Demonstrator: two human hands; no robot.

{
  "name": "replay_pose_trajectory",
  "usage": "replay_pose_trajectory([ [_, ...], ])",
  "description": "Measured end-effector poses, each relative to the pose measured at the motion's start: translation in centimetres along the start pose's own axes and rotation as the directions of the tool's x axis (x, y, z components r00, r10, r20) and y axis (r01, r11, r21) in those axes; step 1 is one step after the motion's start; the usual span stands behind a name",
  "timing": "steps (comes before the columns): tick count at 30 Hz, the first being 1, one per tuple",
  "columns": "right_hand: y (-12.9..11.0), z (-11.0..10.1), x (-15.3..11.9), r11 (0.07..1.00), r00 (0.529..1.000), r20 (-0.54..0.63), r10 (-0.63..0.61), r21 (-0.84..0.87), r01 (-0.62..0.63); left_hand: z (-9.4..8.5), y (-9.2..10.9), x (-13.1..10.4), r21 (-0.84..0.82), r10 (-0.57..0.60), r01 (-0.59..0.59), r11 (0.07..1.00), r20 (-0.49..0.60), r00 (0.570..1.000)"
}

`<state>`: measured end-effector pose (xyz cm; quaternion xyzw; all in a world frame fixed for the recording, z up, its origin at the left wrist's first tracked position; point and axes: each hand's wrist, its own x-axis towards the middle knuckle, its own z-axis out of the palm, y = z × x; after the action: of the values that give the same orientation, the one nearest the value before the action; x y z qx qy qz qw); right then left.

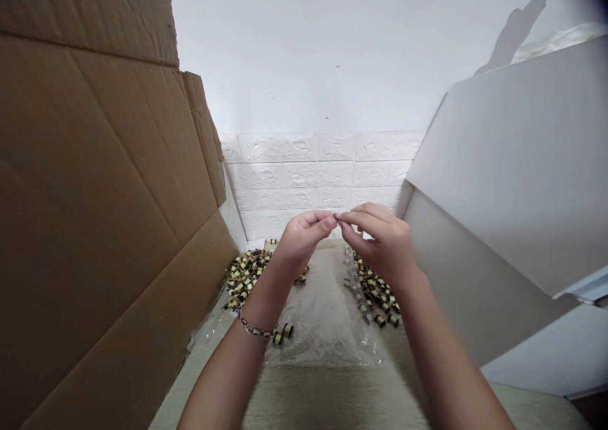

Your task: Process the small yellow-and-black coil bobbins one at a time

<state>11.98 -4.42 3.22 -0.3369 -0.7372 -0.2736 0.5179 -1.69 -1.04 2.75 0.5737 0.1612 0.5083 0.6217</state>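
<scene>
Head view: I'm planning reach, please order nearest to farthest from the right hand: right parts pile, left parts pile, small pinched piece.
1. Small pinched piece: centre, at the right hand.
2. Right parts pile: right, below that hand.
3. Left parts pile: left, beside brown cardboard.

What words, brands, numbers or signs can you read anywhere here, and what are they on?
There is no readable text.
The brown cardboard, the pale panel, the white wall and the clear plastic bag show no legible lettering.
The black-and-yellow parts, and the tiny piece between the left hand and right hand, are too small to tell.
</scene>
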Motion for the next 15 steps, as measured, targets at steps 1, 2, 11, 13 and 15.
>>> replay_pose_trajectory([
  [1, -0.01, 0.0, -0.01, 1.0, 1.0, 0.003, -0.002, -0.002, 0.002, -0.01, 0.0, 0.01, -0.004, 0.0, 0.0, 1.0, 0.003, 1.0],
  [2, -0.02, 0.01, -0.02, 1.0, 1.0, 0.005, -0.003, -0.003, 0.003, -0.03, -0.01, 0.03, -0.005, 0.001, -0.001, 1.0, 0.005, 1.0],
  [11, 0.02, 0.47, -0.17, 0.994, 1.0, 0.007, 0.0, -0.111, 0.001, -0.19, -0.29, 0.21, 0.019, -0.022, 0.022, 1.0, 0.018, 1.0],
  [13, -0.11, 0.61, -0.13, 0.985, 1.0, 0.006, 0.013, -0.172, -0.011, -0.16, -0.4, 0.26, 0.036, -0.019, 0.019, 0.999, 0.022, 1.0],
  [15, -0.24, 0.68, -0.07, 0.977, 0.999, 0.022, 0.027, -0.21, -0.022, -0.06, -0.51, 0.28, 0.062, -0.006, 0.005, 0.998, 0.029, 1.0],
])
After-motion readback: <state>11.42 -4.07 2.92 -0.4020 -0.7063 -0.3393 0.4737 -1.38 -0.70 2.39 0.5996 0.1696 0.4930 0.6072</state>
